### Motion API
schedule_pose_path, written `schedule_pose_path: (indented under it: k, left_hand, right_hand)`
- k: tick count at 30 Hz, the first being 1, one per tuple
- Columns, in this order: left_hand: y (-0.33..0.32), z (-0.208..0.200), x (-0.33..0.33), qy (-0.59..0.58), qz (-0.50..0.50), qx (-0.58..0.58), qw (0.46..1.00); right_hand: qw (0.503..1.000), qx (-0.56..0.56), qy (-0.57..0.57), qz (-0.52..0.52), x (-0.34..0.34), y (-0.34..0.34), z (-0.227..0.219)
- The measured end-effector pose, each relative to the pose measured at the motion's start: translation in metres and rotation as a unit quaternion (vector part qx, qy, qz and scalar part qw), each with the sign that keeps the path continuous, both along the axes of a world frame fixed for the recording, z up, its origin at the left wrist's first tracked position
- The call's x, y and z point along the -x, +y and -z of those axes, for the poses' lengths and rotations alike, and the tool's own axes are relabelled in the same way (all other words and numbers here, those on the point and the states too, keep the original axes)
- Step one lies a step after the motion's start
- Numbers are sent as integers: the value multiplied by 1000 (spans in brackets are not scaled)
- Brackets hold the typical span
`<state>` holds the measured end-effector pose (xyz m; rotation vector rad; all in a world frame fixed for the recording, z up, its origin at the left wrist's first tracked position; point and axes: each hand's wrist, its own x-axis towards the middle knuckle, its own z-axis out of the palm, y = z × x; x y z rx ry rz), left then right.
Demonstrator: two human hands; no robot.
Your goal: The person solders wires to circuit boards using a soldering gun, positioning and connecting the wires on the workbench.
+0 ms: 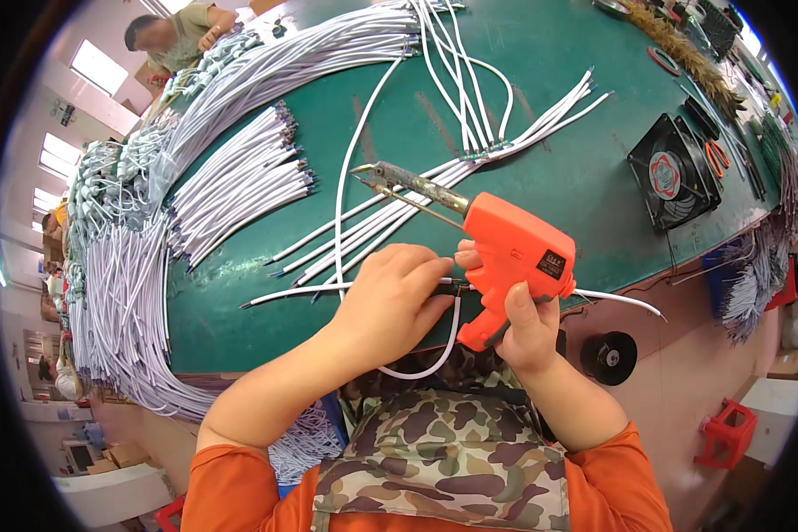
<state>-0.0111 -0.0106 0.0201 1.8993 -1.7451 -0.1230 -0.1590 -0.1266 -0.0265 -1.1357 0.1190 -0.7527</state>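
My right hand (529, 337) is wrapped round the grip of an orange soldering gun (514, 244). Its metal barrel and thin side tube point up and left over the table. Close beside it, my left hand (395, 293) is closed, thumb and fingers pinching a white cable (457, 324) at a small black piece (450, 288); the exact grip is partly hidden. The cable loops down below the table edge. Past my hands, several white cables (363, 232) lie fanned out, joined near small green parts (486, 154).
Bundles of white cables (239, 191) cover the green table's (559, 191) left side. A black fan (674, 173) and orange-handled scissors (716, 158) are at the right. Below the right edge are a black spool (608, 356) and a red stool (725, 434). Another person (182, 40) sits far left.
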Motion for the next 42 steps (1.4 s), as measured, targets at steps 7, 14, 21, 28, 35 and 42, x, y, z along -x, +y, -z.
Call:
schedule_pose_path:
  k: [7,14,21,28,35,42]
  left_hand:
    - [-17,14,-8,26,54,-35,998]
    - [-11,25,3,33,29,52,998]
    - [-14,29,-5,42,71,45,996]
    - [-13,28,-8,21,83,34,996]
    - [-14,29,-11,7,115,61,991]
    - [-16,32,-12,-16,127,80,989]
  right_hand:
    - [999,32,-21,-4,0,-4,9]
    - [1000,17,-10,-10,1,-5,1]
    - [1000,-13,-18,12,-1,-5,-3]
    - [998,-52,-44,5,1,-6,-2]
    - [994,-8,59,97,64,-10,-17]
    - [963,168,179,111,137,4,-13]
